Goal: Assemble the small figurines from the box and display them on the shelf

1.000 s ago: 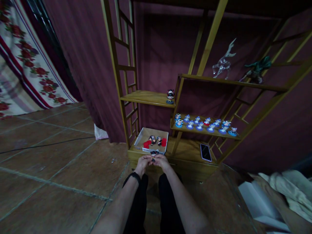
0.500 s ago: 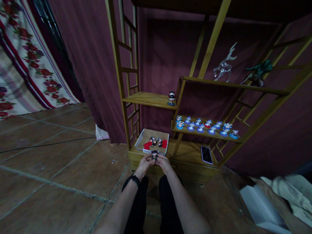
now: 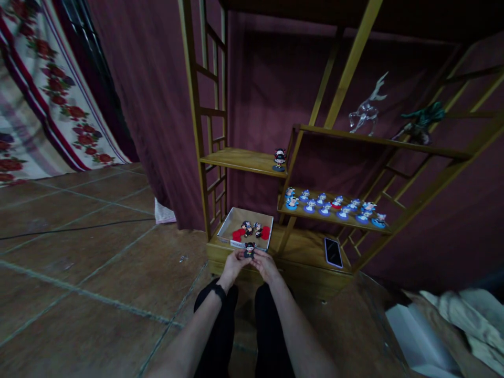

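Note:
Between my two hands is a small black-haired figurine (image 3: 250, 250) on a dark base, held upright in front of the box. My left hand (image 3: 235, 265) grips its left side, and my right hand (image 3: 265, 264) grips its right side. Just beyond, a shallow white-rimmed cardboard box (image 3: 226, 231) holds several black-and-white figurine parts (image 3: 247, 228) and red round pieces (image 3: 265, 232). On the small shelf above stands a black-and-red figurine (image 3: 279, 159) on a round dark base.
Several blue-and-white figurines (image 3: 311, 206) stand in rows on the right shelf. Below lies a phone (image 3: 333, 252). A clear deer figure (image 3: 366, 113) and a green figure (image 3: 423, 123) occupy the upper shelf. At lower right, another person's arm (image 3: 437, 320) is beside a white box (image 3: 417, 336).
The view has shifted slightly. Both hands still hold the figurine at nearly the same place, by the box's front edge.

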A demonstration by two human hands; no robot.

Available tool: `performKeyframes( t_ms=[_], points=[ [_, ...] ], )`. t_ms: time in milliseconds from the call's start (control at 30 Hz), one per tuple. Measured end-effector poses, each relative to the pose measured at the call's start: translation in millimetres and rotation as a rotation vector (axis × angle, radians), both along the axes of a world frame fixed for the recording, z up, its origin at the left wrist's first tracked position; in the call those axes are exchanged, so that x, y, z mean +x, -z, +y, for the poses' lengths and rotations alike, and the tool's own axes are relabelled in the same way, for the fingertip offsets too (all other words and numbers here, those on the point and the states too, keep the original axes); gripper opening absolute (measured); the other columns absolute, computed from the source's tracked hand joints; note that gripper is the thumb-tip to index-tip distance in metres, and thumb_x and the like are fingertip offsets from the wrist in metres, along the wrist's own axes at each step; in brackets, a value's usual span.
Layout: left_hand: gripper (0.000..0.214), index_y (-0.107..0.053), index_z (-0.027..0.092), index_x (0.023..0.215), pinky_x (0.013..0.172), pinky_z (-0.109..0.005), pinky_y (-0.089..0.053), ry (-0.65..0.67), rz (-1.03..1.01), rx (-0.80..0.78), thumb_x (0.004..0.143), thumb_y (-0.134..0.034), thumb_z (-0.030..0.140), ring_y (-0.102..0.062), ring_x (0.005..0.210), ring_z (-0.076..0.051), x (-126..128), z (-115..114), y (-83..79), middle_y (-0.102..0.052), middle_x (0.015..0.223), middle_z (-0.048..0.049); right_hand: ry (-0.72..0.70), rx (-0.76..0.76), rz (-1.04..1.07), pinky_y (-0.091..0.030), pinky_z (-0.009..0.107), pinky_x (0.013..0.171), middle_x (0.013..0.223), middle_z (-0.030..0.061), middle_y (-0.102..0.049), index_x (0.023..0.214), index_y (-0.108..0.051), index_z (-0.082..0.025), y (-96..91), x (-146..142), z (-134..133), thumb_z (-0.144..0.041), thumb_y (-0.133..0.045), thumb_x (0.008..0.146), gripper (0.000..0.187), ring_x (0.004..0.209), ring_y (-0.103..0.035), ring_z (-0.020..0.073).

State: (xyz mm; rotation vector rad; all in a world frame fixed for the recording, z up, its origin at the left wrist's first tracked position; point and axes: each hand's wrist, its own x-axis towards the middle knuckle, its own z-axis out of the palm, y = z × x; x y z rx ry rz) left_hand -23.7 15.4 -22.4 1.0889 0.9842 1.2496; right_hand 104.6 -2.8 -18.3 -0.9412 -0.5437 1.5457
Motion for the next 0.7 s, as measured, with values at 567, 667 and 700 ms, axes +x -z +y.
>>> performKeyframes(
  t_ms=[567,667,700],
  points=[
    [0.045,-0.05,0.021,0.112,0.081,-0.028,-0.039,0.052,1.049,0.312,0.069,-0.06,0.016,-0.053,0.1,-0.02,-9,-18,-40.0,-0.052,0.116,-0.0082,-0.041,-0.061,-0.073,-0.048,0.026,0.063,0.067,0.0002,-0.067,0.072,-0.06,-0.017,2.2,-9,5,-0.015,-0.067,0.056,0.018,0.06,-0.061,0.012],
    [0.051,-0.042,0.022,0.12,0.081,-0.028,-0.039,0.072,1.107,0.329,0.072,-0.058,0.02,-0.052,0.102,-0.021,-10,-20,-38.6,-0.048,0.122,-0.0096,-0.033,-0.065,-0.075,-0.048,0.026,0.065,0.067,-0.0011,-0.067,0.07,-0.059,-0.018,4.4,-10,5,-0.015,-0.067,0.053,0.019,0.06,-0.061,0.0116],
    [0.051,-0.042,0.022,0.121,0.081,-0.028,-0.038,0.071,1.103,0.341,0.072,-0.058,0.02,-0.052,0.103,-0.021,-11,-19,-37.1,-0.047,0.122,-0.0099,-0.034,-0.064,-0.077,-0.048,0.026,0.065,0.066,-0.0015,-0.067,0.069,-0.059,-0.018,4.9,-10,6,-0.015,-0.068,0.053,0.019,0.06,-0.061,0.0113]
  ],
)
